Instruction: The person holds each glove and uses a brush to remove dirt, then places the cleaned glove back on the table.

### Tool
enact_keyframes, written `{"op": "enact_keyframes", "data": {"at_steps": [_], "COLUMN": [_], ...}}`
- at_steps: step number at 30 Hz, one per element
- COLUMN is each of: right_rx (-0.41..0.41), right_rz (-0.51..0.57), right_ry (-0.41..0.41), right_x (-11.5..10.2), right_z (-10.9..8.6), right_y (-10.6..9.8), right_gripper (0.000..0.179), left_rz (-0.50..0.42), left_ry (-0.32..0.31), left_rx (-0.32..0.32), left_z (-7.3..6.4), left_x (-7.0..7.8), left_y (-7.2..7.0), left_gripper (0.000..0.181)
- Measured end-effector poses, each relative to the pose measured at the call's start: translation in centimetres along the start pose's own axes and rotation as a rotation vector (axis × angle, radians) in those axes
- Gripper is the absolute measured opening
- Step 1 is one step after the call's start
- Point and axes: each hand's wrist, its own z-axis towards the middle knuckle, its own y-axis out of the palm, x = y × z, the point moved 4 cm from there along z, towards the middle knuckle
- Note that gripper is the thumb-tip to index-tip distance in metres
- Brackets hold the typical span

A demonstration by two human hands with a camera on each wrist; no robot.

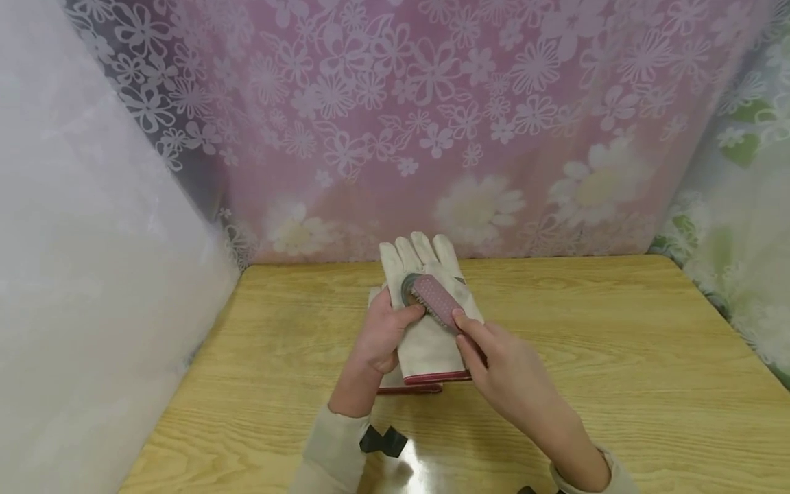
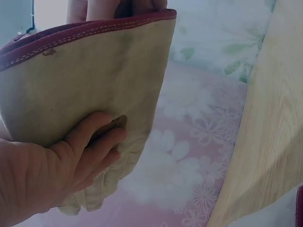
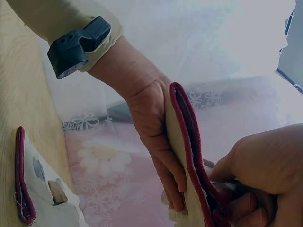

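A cream cloth work glove (image 1: 428,353) with a red-bound cuff is raised over the table, its fingers pointing away from me. My left hand (image 1: 378,335) grips it by the left side, thumb across the front and the other fingers behind, as the left wrist view shows. In my right hand (image 1: 515,374) is a pink-backed brush (image 1: 437,298) with grey bristles, pinched near its lower end and lying over the glove's palm. A grey-blue round patch shows beside the brush's far end. A second, similar glove (image 3: 45,182) lies on the table, partly hidden in the head view.
The wood-grain table (image 1: 296,329) spreads out on both sides of the hands. Behind it hangs a pink flowered curtain (image 1: 370,137), with a whitish sheet (image 1: 92,274) at the left. A black camera mount (image 1: 382,441) sits on the left wrist.
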Motion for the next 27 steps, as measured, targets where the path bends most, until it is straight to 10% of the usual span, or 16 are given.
{"op": "enact_keyframes", "data": {"at_steps": [9,27], "right_rx": [-0.072,0.117], "right_rz": [0.180,0.076], "right_ry": [0.019,0.011], "right_x": [0.9,2.3], "right_z": [0.1,0.5], "right_y": [-0.9,-0.4], "right_gripper": [0.039,0.041], "left_rz": [-0.002,0.171], "left_ry": [0.020,-0.062], "left_rx": [-0.025,-0.068], "left_z": [0.2,-0.1], "left_x": [0.0,-2.4], "left_y": [-0.3,2.7], "left_gripper": [0.048,0.044]}}
